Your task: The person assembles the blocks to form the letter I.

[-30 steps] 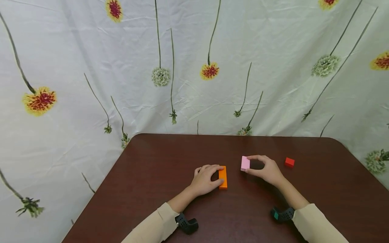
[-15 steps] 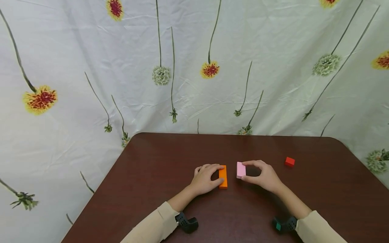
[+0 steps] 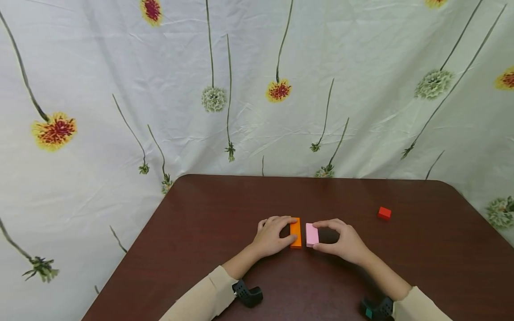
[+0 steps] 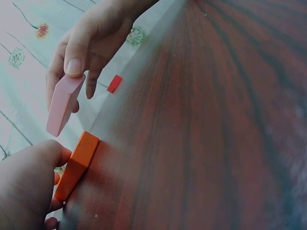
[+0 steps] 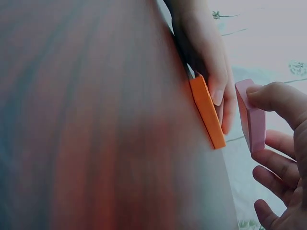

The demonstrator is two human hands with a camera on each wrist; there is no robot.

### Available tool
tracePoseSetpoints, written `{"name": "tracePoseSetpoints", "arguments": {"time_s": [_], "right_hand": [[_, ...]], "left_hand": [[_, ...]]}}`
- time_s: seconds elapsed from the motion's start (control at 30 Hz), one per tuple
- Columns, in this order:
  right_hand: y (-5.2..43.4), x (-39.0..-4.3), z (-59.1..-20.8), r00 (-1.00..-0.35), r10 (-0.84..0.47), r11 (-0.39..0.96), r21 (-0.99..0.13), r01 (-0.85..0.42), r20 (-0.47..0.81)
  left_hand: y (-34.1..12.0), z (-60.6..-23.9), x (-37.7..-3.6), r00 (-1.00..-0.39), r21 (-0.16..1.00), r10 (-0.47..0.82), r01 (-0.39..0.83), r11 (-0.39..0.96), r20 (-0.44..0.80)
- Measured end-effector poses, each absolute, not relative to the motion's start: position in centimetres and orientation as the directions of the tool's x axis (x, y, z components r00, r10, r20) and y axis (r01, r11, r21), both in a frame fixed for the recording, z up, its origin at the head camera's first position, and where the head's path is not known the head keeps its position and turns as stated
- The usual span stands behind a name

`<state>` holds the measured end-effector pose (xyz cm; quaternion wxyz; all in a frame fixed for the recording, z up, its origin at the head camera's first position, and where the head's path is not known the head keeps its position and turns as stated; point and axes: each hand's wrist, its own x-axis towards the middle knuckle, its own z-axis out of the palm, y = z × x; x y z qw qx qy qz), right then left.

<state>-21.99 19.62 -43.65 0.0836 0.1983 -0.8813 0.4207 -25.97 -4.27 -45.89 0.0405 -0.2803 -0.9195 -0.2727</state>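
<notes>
i see the dark desk (image 3: 209, 249), no container on it. my left hand (image 3: 270, 236) grips the orange block (image 3: 295, 232) standing on edge at the desk's middle. my right hand (image 3: 344, 240) pinches the pink block (image 3: 312, 235) just right of it, slightly raised. a careless nudge could tip the orange one. the red cube (image 3: 383, 213) sits far right.

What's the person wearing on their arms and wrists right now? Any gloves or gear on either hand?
Both hands are bare, with no gloves: left hand, right hand. Each forearm has a long cream-beige sleeve: left sleeve, right sleeve. Each wrist carries a small black strapped device: the left device is plain black, while the right device shows a teal-green patch.
</notes>
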Motion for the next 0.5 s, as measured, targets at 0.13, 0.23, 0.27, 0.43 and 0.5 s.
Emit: {"name": "tracePoseSetpoints", "arguments": {"time_s": [0.13, 0.23, 0.27, 0.43, 0.5], "right_hand": [[19.4, -21.7, -43.6, -0.897, -0.299, 0.561, -0.7, -0.442, 0.326], [19.2, -21.4, -43.7, -0.89, -0.312, 0.554, -0.698, -0.454, 0.332], [19.2, -21.3, -43.8, -0.889, -0.316, 0.552, -0.698, -0.457, 0.332], [19.0, -21.0, -43.9, -0.885, -0.332, 0.543, -0.701, -0.463, 0.327], [18.9, -20.8, -43.9, -0.885, -0.335, 0.536, -0.707, -0.461, 0.323]], "left_hand": [[-4.3, -46.0, -26.1, -0.84, 0.467, 0.491, 0.538, 0.702, 0.23], [-4.2, -46.2, -26.2, -0.842, 0.455, 0.488, 0.536, 0.712, 0.228], [-4.2, -46.3, -26.2, -0.843, 0.456, 0.488, 0.534, 0.712, 0.226], [-4.2, -46.3, -26.1, -0.843, 0.455, 0.488, 0.535, 0.712, 0.227], [-4.2, -46.2, -26.1, -0.841, 0.453, 0.489, 0.538, 0.712, 0.23]]}}
